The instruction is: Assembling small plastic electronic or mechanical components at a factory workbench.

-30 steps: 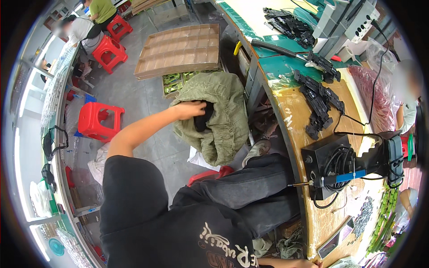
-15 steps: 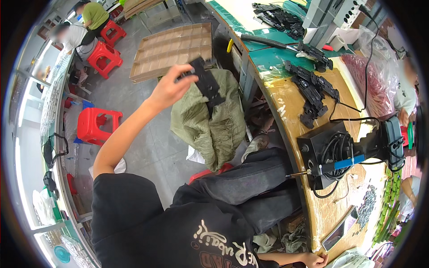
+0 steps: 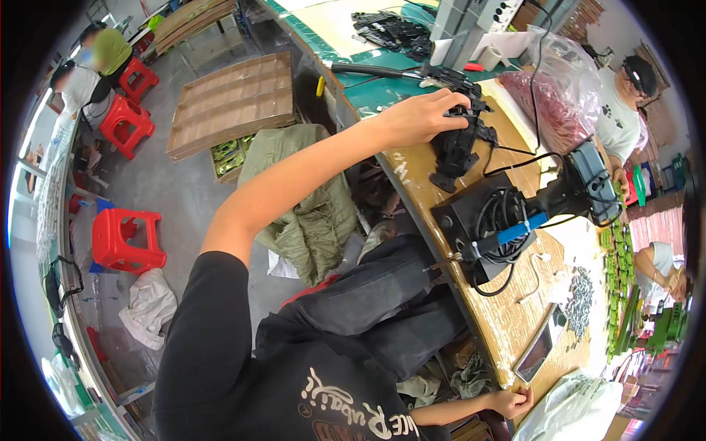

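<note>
My left hand [image 3: 426,117] reaches across to the workbench [image 3: 401,158], its fingers curled round a black plastic part [image 3: 460,121] at a pile of similar parts. More of these black parts [image 3: 456,156] lie under and beside the hand, and the fingers partly hide the held one. At the bench's near edge rests my right hand [image 3: 511,402], its fingers curled closed; whatever they may hold is hidden. A phone [image 3: 535,345] lies just beyond it, and a crumpled clear plastic bag [image 3: 570,408] is to its right.
A black box [image 3: 463,231] with coiled cable and a blue-banded tool [image 3: 522,228] stands mid-bench. Beyond are small dark pieces [image 3: 579,301], green parts [image 3: 618,272] and a bag of reddish pieces [image 3: 548,103]. Left are green cloth [image 3: 309,228] and a red stool [image 3: 125,239]. Other people sit nearby.
My left hand has carried a black part from above the green cloth rightward to the bench pile. The view has shifted. My right hand stays closed at the bench edge.
</note>
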The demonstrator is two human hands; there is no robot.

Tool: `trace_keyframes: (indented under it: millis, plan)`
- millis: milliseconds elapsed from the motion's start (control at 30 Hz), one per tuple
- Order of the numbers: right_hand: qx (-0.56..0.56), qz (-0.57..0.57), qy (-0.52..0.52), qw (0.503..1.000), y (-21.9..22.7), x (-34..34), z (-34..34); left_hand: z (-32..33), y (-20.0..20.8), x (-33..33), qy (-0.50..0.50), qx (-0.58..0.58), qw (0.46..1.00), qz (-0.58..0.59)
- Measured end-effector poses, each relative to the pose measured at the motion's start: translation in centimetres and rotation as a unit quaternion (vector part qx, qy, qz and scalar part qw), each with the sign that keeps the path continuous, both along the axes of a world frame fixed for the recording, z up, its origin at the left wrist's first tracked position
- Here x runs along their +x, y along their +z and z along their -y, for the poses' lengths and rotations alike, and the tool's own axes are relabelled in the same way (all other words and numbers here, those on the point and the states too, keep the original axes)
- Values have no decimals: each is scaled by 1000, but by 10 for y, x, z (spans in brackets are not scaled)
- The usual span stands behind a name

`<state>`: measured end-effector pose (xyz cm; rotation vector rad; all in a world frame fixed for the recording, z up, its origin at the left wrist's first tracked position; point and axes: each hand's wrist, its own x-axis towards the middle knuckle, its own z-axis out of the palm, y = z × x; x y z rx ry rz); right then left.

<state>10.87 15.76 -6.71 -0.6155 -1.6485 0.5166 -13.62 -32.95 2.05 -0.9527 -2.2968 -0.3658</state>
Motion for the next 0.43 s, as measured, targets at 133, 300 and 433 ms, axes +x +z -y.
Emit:
trace_keyframes:
  millis: [133,300,433]
  plan:
    - [-3,3,0,1000,0,-2,2,-11,-7,1,34,-35,996,80]
    - [10,0,-9,1000,3,0,2,3,3,31,21,-33,979,200]
    - [-1,-14,7,1000,-2,-2,-1,32,-2,60,-59,104,966,229]
